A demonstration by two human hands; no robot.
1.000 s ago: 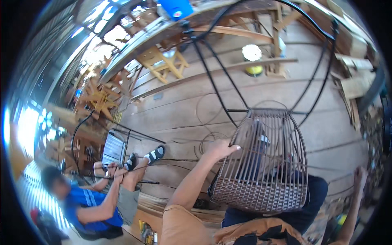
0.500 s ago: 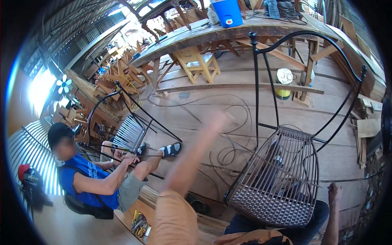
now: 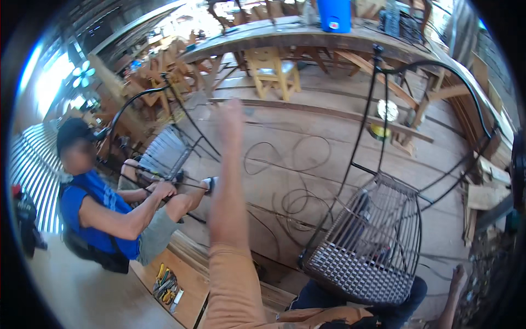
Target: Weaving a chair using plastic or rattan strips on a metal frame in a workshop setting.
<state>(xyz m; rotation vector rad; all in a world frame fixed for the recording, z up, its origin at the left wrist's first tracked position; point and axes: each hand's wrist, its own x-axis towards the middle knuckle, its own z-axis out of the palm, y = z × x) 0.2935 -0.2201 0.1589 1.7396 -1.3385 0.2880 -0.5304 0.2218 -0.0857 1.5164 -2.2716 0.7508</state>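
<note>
A black metal chair frame (image 3: 356, 140) rests tilted against my legs. Its brown seat (image 3: 359, 271) is closely woven at the near end, while parallel strands (image 3: 378, 219) run open toward the far end. My left arm reaches far forward, left of the chair; my left hand (image 3: 233, 115) is smeared by motion, so its fingers and anything in them are unclear. Low at the right, beside the seat, my right hand (image 3: 459, 277) looks closed, with what it may hold too small to make out. Loose dark cord (image 3: 298, 205) lies in loops on the floor between left arm and chair.
At left, a seated person (image 3: 107, 214) in blue works on another strung chair (image 3: 164, 151). Pliers and other tools (image 3: 166, 285) lie on a board nearby. Beyond stand a long workbench (image 3: 263, 41), a wooden stool (image 3: 271, 71) and a can (image 3: 379, 130). Wood scraps (image 3: 485, 194) lie at right.
My left hand has swung left and farther forward. My right hand has dropped slightly and moved outward from the seat. The view has shifted a little; the chair stays on my legs.
</note>
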